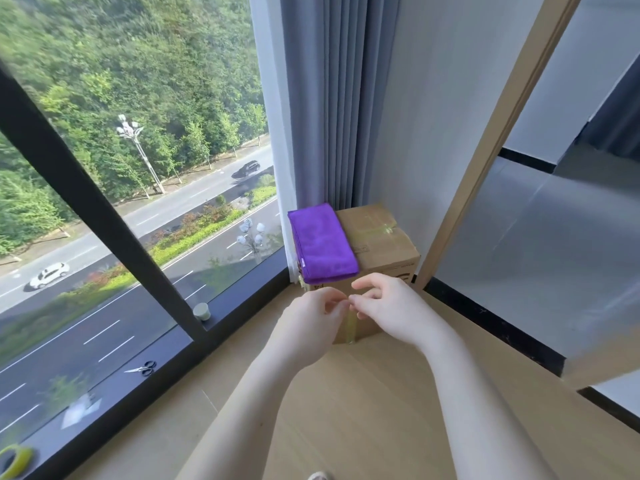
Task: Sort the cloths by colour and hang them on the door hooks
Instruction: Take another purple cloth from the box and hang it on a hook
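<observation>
A folded purple cloth (pixel 322 245) lies on the left half of a taped cardboard box (pixel 381 237) standing on the floor in the corner by the curtain. My left hand (pixel 311 315) and my right hand (pixel 384 304) hover side by side in front of the box, just below the cloth. Their fingertips meet in the middle, curled as if pinching something small; I cannot tell whether anything is held. A strip of clear tape (pixel 351 327) runs down the box front beneath them. No door hooks are in view.
A large window (pixel 104 209) with a dark frame fills the left. On its sill lie scissors (pixel 143 368), a small pale cap (pixel 202 311) and a yellow tape roll (pixel 15 460). A grey curtain (pixel 332 98) hangs behind the box. A wooden door frame (pixel 491 143) stands at right.
</observation>
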The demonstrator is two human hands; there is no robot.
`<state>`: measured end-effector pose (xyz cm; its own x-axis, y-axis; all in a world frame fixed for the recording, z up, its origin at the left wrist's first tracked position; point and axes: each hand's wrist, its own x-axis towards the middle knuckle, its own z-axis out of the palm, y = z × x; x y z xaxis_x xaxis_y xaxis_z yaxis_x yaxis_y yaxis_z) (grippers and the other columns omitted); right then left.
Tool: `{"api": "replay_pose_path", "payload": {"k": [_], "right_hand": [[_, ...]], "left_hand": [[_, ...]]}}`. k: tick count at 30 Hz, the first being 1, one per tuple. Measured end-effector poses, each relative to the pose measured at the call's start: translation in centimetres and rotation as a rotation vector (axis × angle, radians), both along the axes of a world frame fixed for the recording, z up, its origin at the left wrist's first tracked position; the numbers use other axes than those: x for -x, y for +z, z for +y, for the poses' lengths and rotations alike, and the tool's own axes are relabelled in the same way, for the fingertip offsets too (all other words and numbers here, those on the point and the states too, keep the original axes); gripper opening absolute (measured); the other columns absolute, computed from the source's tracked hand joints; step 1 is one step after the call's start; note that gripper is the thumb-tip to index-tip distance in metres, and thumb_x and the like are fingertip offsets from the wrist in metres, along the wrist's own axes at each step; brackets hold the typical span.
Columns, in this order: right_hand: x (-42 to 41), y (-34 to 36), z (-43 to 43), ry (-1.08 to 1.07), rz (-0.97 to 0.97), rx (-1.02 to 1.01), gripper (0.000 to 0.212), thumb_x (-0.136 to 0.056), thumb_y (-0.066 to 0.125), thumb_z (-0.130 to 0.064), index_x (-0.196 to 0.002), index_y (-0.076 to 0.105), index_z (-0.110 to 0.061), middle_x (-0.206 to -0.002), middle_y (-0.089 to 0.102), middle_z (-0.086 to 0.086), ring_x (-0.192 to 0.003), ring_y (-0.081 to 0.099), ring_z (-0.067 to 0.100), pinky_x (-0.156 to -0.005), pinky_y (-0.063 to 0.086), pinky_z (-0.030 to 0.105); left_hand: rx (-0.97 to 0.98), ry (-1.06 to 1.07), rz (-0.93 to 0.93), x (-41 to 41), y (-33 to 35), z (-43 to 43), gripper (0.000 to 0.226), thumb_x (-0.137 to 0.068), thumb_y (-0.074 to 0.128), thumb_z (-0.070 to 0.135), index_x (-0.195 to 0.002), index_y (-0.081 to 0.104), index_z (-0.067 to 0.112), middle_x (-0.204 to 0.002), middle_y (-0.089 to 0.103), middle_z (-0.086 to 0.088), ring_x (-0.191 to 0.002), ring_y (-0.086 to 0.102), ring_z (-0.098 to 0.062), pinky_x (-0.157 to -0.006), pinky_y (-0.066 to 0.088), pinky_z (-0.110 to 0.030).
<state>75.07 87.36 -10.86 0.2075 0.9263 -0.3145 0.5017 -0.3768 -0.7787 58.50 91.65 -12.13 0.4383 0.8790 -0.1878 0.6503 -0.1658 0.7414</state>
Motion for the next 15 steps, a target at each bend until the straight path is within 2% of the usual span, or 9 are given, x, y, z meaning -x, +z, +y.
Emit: {"api": "replay_pose_path", "payload": {"k": [3, 8, 12, 15], "right_hand": [[0.4, -0.1, 2.6, -0.023, -0.007, 0.012, 0.031, -0.097, 0.063, -0.038, -0.127, 0.061, -0.030, -0.098, 0.075, -0.010, -0.096, 0.070, 0.007, -0.092, 0.054, 0.032], [0.4, -0.5, 5.9, -0.080, -0.001, 0.027, 0.030, -0.096, 0.065, -0.036, -0.125, 0.062, -0.028, -0.095, 0.076, -0.009, -0.094, 0.071, 0.008, -0.091, 0.054, 0.031], [0.1, -0.8, 8.0, -0.095, 0.002, 0.042, 0.028, -0.096, 0.065, -0.034, -0.123, 0.064, -0.027, -0.094, 0.077, -0.008, -0.093, 0.071, 0.008, -0.088, 0.053, 0.028], [-0.5, -1.1, 9.8, -0.102, 0.005, 0.045, 0.027, -0.097, 0.064, -0.034, -0.122, 0.064, -0.026, -0.093, 0.077, -0.007, -0.093, 0.071, 0.009, -0.091, 0.053, 0.029]], "left_hand": [[0.012, -0.001, -0.018, 0.5, -0.3, 3.0, 0.019, -0.100, 0.052, 0.040, -0.101, 0.071, 0.038, -0.091, 0.069, 0.017, -0.089, 0.064, -0.013, -0.066, 0.043, -0.028], [0.030, -0.009, -0.046, 1.0, -1.2, 6.9, 0.018, -0.100, 0.053, 0.040, -0.099, 0.071, 0.038, -0.092, 0.071, 0.017, -0.092, 0.065, -0.010, -0.076, 0.050, -0.029], [0.049, -0.015, -0.051, 1.1, -1.9, 9.2, 0.017, -0.099, 0.052, 0.041, -0.093, 0.068, 0.041, -0.089, 0.070, 0.018, -0.087, 0.064, -0.011, -0.069, 0.044, -0.028], [0.045, -0.005, -0.045, 0.9, -2.1, 11.1, 0.020, -0.099, 0.052, 0.039, -0.085, 0.065, 0.043, -0.086, 0.068, 0.018, -0.082, 0.061, -0.009, -0.066, 0.041, -0.027]]}}
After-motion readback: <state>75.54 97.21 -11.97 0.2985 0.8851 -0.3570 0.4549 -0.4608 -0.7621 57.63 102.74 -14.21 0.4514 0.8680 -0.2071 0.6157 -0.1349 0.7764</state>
